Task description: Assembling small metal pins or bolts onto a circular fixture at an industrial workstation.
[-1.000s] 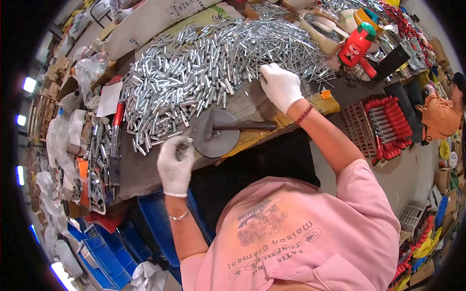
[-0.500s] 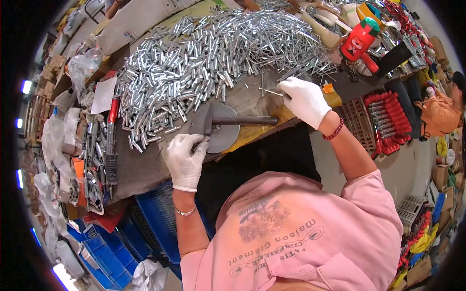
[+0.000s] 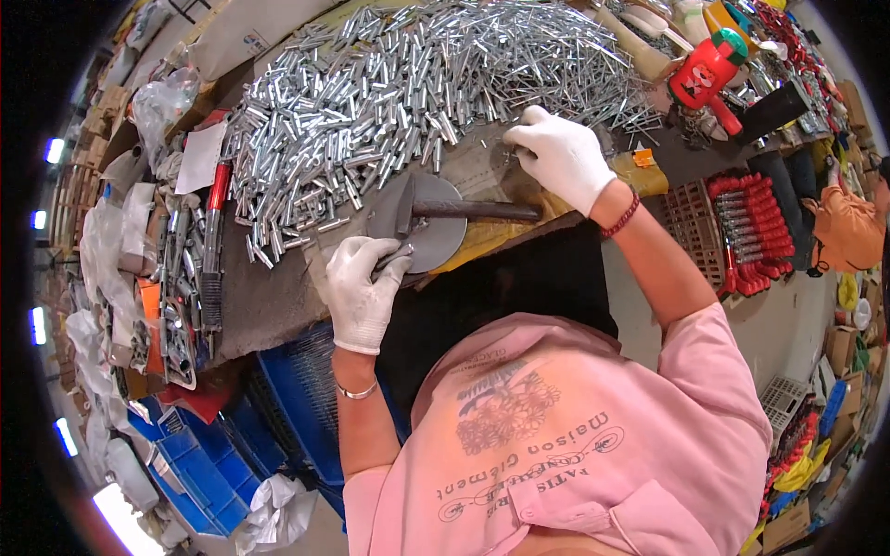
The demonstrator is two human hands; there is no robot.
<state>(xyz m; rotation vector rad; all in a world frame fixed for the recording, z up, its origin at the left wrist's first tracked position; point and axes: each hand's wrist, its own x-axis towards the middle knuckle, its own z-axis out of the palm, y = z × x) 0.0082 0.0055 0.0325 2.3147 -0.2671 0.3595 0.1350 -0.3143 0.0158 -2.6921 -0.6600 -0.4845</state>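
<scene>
My left hand (image 3: 362,292), in a white glove, pinches a small silvery metal piece (image 3: 396,255) at the near edge of a round grey metal plate (image 3: 445,243); the fingers cover most of the piece. A hammer (image 3: 477,211) lies across this plate, its head on the left and its dark handle pointing right. Beyond the handle's end, my gloved right hand (image 3: 565,159) is over the bench beside the metal pile, fingers curled together. Whatever it may hold is hidden. A large heap of short silvery metal tubes (image 3: 324,139) and thin pins (image 3: 547,69) covers the far bench.
A red bottle with a green cap (image 3: 702,74) stands at the far right. Below it, a crate (image 3: 693,232) sits beside red-handled tools (image 3: 749,227). A red-and-black tool (image 3: 215,232) lies on the left. Blue bins (image 3: 199,473) are under the bench. Another person (image 3: 848,222) is at right.
My right hand has moved away from me and slightly left, toward the pile; the thin pin in its fingers no longer shows. My left hand stays by the plate. The whole view has shifted slightly.
</scene>
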